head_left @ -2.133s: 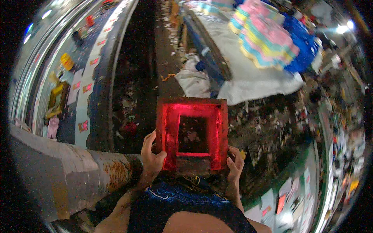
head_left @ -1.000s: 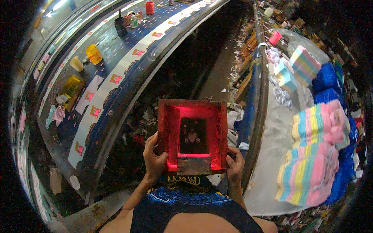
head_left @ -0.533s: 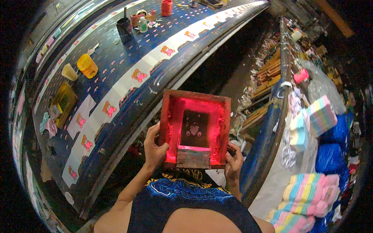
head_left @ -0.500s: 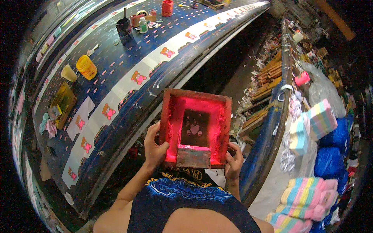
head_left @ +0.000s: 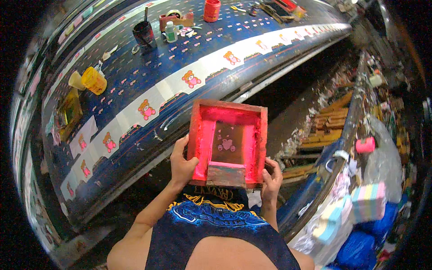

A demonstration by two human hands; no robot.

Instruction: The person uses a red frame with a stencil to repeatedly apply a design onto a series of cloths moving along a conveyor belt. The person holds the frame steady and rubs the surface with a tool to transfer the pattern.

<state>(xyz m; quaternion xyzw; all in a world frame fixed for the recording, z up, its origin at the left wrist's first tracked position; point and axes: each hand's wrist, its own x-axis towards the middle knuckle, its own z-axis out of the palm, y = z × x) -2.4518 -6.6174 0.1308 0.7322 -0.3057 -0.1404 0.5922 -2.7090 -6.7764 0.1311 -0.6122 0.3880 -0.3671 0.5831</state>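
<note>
Between my two hands is a wooden screen-printing frame [head_left: 194,135], its inner walls smeared with bright pink ink. The mesh window shows a small pale bear-part pattern [head_left: 226,145]. A flat squeegee [head_left: 226,175] rests inside the frame at its near end. My left hand [head_left: 182,164] grips the left wall, thumb on top. On the opposite side, my right hand [head_left: 271,180] is closed around the near right corner. The frame is held in front of my chest, apart from the long table [head_left: 153,67] at left, where a row of printed bear pieces [head_left: 191,80] runs along the edge.
On the table stand a yellow tub [head_left: 94,81], a dark ink pot [head_left: 144,34], a small bottle [head_left: 170,32] and a red tub [head_left: 212,11]. An aisle [head_left: 270,117] lies ahead. To my right are wooden frames [head_left: 330,121], striped bundles [head_left: 366,201] and blue bags [head_left: 357,249].
My view has turned and shifted along the table: bear pieces moved rightward in the picture, and the bundles at right slid down. Both hands keep the same hold on the frame.
</note>
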